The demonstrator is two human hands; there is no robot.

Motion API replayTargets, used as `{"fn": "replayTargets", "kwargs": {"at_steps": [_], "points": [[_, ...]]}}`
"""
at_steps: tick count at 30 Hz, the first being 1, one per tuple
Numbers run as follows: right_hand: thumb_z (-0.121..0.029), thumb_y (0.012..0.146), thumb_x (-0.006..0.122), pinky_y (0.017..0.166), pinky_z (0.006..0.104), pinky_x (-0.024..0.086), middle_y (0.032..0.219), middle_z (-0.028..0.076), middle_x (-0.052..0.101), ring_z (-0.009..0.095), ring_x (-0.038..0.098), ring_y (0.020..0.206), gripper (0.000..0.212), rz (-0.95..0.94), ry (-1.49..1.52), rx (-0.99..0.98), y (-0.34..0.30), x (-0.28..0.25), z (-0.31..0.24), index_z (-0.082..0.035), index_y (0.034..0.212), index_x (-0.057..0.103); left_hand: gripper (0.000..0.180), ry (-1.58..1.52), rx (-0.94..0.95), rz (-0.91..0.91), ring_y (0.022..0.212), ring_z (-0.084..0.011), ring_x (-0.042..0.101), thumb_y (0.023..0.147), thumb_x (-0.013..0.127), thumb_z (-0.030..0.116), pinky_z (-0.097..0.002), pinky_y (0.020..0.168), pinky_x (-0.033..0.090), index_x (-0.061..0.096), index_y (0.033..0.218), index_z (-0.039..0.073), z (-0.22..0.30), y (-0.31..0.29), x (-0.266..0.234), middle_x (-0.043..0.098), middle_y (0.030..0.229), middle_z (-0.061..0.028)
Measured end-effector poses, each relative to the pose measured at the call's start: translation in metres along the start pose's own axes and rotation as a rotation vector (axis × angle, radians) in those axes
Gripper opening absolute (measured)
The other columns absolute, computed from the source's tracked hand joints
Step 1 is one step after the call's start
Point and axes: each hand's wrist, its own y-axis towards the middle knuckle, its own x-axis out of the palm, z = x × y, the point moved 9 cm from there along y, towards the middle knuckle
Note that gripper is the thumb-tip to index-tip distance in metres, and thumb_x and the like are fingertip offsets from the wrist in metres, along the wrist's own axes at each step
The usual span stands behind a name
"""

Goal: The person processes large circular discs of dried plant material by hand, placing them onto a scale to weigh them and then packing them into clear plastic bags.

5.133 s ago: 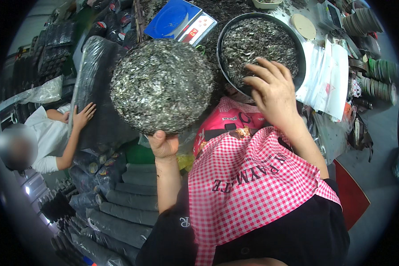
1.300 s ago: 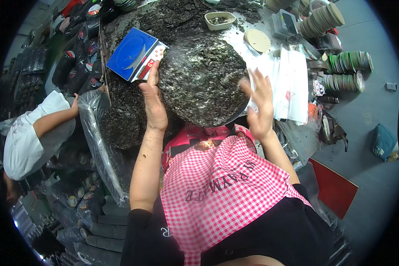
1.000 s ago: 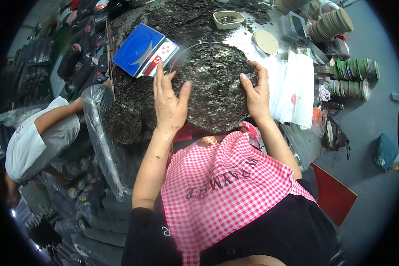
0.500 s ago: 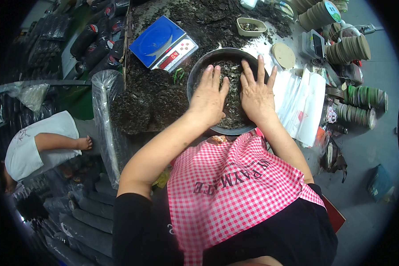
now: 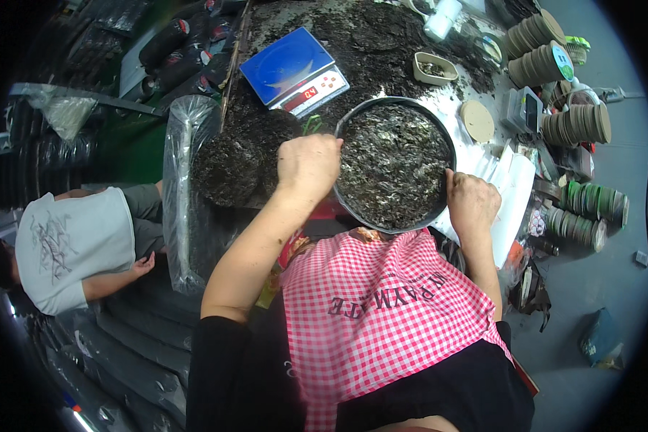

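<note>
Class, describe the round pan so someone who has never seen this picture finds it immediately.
Find the pink-checked apron in the lower middle. Just above it, the left hand and right hand hold the round pan from either side. Unlike the smaller, flat beige disc to its upper right, the pan is dark-rimmed and filled with dark flakes.

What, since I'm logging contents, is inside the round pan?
Dark, shiny flakes lie inside the round pan, hiding its bottom. The left hand and right hand grip its rim.

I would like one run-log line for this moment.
left hand: holding round pan at left rim; right hand: holding right rim; dark flakes: inside pan
</note>
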Motion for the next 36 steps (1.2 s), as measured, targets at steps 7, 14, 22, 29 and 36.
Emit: {"fn": "replayTargets", "kwargs": {"at_steps": [7, 14, 22, 29, 36], "points": [[-0.006, 0.071, 0.058, 0.069, 0.0377, 0.044, 0.070, 0.010, 0.064, 0.026, 0.064, 0.072, 0.005, 0.017, 0.046, -0.313, 0.005, 0.019, -0.057, -0.008, 0.070, 0.062, 0.010, 0.408, 0.348, 0.187, 0.049, -0.0155, 0.056, 0.068, 0.057, 0.012, -0.0316, 0.044, 0.041, 0.058, 0.058, 0.013, 0.081, -0.005, 0.007, 0.057, 0.055, -0.0018], [-0.030, 0.092, 0.058, 0.066, 0.0444, 0.046, 0.073, 0.016, 0.062, 0.035, 0.061, 0.074, 0.028, 0.131, 0.432, 0.163, -0.003, 0.014, 0.034, -0.003, 0.084, 0.065, 0.035, -0.431, -0.113, 0.063, 0.083, -0.0347, 0.064, 0.089, 0.058, 0.037, -0.0469, 0.074, 0.052, 0.064, 0.083, 0.003, -0.020, -0.004, 0.001, 0.063, 0.075, -0.0124], [-0.028, 0.096, 0.054, 0.051, 0.0381, 0.037, 0.058, 0.011, 0.054, 0.026, 0.049, 0.050, 0.038, 0.027, 0.480, -0.028, -0.006, -0.013, 0.006, -0.001, 0.070, 0.060, 0.029, -0.397, 0.256, 0.386, 0.055, -0.0252, 0.064, 0.089, 0.058, 0.026, -0.0393, 0.054, 0.053, 0.064, 0.067, 0.009, 0.027, -0.018, -0.047, 0.064, 0.062, -0.0070], [-0.036, 0.091, 0.060, 0.070, 0.0464, 0.046, 0.084, 0.020, 0.064, 0.039, 0.062, 0.079, 0.037, -0.245, 0.323, 0.100, 0.005, 0.038, 0.041, 0.000, 0.086, 0.067, 0.043, -0.463, -0.145, -0.089, 0.082, -0.0345, 0.066, 0.087, 0.062, 0.042, -0.0438, 0.070, 0.054, 0.059, 0.097, 0.001, -0.023, -0.004, 0.030, 0.065, 0.083, -0.0195], [-0.009, 0.087, 0.063, 0.053, 0.0286, 0.035, 0.062, 0.008, 0.046, 0.018, 0.042, 0.055, 0.021, 0.057, 1.079, 0.047, -0.006, -0.007, 0.034, 0.000, 0.072, 0.052, 0.045, -1.010, -0.309, 0.022, 0.062, -0.0280, 0.065, 0.092, 0.055, 0.050, -0.0385, 0.060, 0.051, 0.067, 0.078, 0.008, -0.039, -0.015, -0.005, 0.064, 0.066, -0.0108]]}}
